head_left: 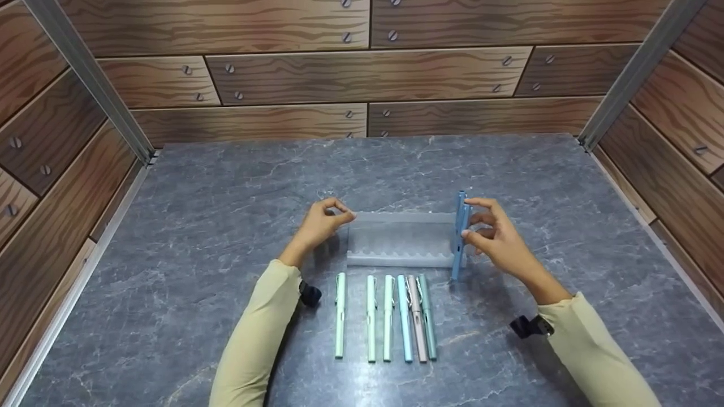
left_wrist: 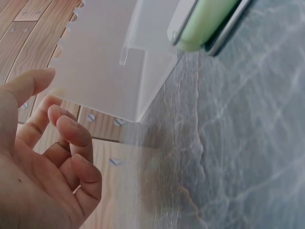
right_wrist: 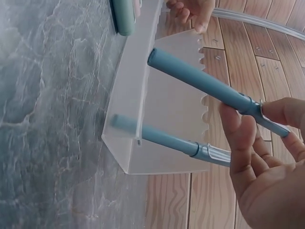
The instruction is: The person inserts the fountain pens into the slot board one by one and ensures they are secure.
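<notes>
A clear plastic pen stand (head_left: 401, 234) with a scalloped rim stands on the table. At its upper left corner, my left hand (head_left: 319, 226) pinches the edge between thumb and index finger, the other fingers loosely bent. My right hand (head_left: 500, 240) holds a blue pen (right_wrist: 200, 86) near its clip, tilted over the stand's right end. A second blue pen (right_wrist: 167, 138) leans in the stand at that same end, its lower tip behind the translucent front lip. Beyond the held pen's far end, the rest of the stand's notches hold no pens.
In front of the stand lie several pens in a row: a light green pen (head_left: 340, 316) set apart at left, two more light green ones, a light blue pen (head_left: 405, 319), a greyish-pink pen (head_left: 418, 325) and a dark green pen (head_left: 428, 319). Wood-patterned walls (head_left: 362, 73) surround the marbled table (head_left: 226, 186).
</notes>
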Tool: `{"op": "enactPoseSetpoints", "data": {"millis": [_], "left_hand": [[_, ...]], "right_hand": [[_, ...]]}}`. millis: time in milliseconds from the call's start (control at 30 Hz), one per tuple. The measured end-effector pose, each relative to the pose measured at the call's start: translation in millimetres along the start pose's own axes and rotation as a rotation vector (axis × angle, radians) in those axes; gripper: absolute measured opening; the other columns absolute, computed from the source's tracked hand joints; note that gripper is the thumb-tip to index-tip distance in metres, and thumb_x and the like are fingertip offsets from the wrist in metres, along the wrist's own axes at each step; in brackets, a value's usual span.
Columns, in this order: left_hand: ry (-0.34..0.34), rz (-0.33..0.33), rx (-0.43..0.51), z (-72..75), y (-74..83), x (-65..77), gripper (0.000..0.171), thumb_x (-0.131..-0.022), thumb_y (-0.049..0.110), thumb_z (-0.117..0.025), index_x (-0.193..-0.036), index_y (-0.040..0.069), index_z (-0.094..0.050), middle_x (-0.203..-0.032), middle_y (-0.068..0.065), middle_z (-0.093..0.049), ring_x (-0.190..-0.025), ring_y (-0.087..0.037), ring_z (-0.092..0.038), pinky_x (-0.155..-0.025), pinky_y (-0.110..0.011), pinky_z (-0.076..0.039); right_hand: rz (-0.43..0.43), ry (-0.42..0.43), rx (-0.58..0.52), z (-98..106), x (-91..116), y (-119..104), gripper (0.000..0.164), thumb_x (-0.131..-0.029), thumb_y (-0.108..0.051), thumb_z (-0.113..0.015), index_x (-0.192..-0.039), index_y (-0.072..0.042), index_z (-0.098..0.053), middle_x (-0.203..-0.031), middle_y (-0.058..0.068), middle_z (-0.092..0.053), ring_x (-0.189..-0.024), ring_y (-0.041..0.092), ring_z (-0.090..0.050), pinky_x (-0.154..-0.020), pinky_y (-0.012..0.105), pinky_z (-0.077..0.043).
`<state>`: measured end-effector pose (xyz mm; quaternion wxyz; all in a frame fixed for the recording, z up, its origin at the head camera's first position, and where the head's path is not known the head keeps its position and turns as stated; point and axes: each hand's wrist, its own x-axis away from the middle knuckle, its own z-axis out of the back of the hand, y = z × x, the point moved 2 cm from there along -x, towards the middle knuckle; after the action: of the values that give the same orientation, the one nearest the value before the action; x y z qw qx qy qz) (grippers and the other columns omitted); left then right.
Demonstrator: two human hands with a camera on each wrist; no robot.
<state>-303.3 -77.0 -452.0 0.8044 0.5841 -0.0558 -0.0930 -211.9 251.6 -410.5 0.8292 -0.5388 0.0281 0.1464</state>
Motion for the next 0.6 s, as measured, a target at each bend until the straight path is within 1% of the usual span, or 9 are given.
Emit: {"op": "enactPoseSetpoints", "data": {"millis": [133,233,333,500,600], "left_hand": [[-0.007,0.013,0.001,-0.5,-1.1,0.9,0.011,-0.085,0.021,-0.071,-0.086,0.011,-0.066,-0.064,0.0,-0.054,-0.053,-0.007,-0.043,-0.05,-0.022,-0.038],[-0.012,0.022,-0.001,-0.5,-1.6,0.6,0.01,-0.086,0.021,-0.071,-0.087,0.012,-0.066,-0.063,0.001,-0.053,-0.052,-0.007,-0.043,-0.05,-0.022,-0.038],[-0.015,0.019,0.0,-0.1,-1.6,0.5,0.01,-0.086,0.021,-0.071,-0.087,0.012,-0.066,-0.063,0.001,-0.053,-0.052,-0.008,-0.043,-0.05,-0.023,-0.038],[-0.025,0.011,-0.002,0.3,-1.2,-0.1,0.01,-0.086,0.022,-0.071,-0.087,0.013,-0.066,-0.063,0.001,-0.053,-0.053,-0.008,-0.043,-0.05,-0.023,-0.038],[-0.032,0.014,0.008,0.7,-1.3,-0.3,0.01,-0.086,0.022,-0.071,-0.087,0.013,-0.065,-0.066,-0.002,-0.056,-0.053,-0.008,-0.044,-0.05,-0.023,-0.04]], "right_hand": [[-0.019,0.05,-0.025,-1,-2,0,0.052,-0.094,-0.003,-0.059,-0.141,-0.01,-0.036,-0.102,0.014,-0.057,-0.074,0.009,-0.068,-0.056,0.025,-0.05],[-0.017,0.081,-0.036,-1,-5,2,0.053,-0.094,-0.002,-0.059,-0.141,-0.009,-0.036,-0.102,0.013,-0.057,-0.074,0.009,-0.068,-0.056,0.026,-0.05],[-0.011,0.107,-0.041,-3,-8,4,0.053,-0.094,-0.001,-0.059,-0.141,-0.01,-0.036,-0.102,0.013,-0.056,-0.075,0.01,-0.067,-0.056,0.026,-0.05],[-0.004,0.141,-0.023,-4,-12,2,0.052,-0.094,0.0,-0.058,-0.14,-0.011,-0.038,-0.105,0.016,-0.056,-0.073,0.011,-0.066,-0.055,0.024,-0.049],[0.002,0.148,-0.004,-4,-14,3,0.051,-0.094,0.0,-0.058,-0.14,-0.012,-0.038,-0.105,0.016,-0.056,-0.073,0.011,-0.065,-0.054,0.024,-0.049]]}}
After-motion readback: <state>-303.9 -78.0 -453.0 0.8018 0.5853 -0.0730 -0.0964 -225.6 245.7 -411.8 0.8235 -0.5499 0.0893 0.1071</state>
